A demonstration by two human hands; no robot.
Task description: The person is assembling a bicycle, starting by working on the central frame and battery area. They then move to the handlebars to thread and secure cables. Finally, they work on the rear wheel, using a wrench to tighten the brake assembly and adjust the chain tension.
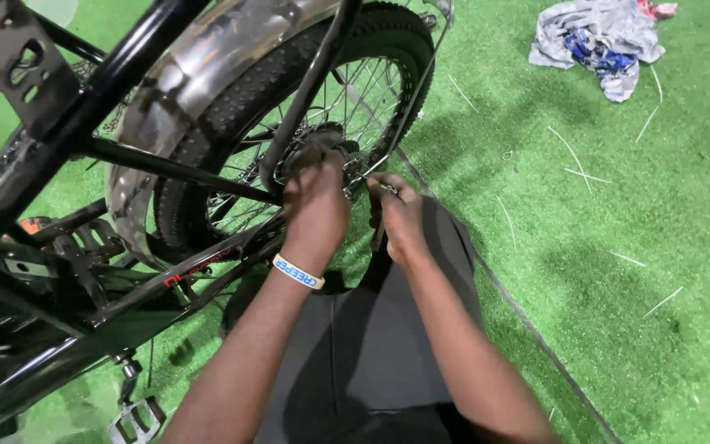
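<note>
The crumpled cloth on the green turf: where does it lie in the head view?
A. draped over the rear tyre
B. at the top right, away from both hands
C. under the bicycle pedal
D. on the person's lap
B: the crumpled cloth lies on the green turf at the top right, apart from the left hand and the right hand at the wheel hub.

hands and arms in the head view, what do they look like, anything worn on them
Both forearms are bare, with no sleeves, gloves or watch showing. The left hand has a thin rubber wristband at the wrist: white, with blue printed lettering and a yellow section at one end. The right hand and its wrist carry nothing that shows; no rings can be made out on either hand.
</note>
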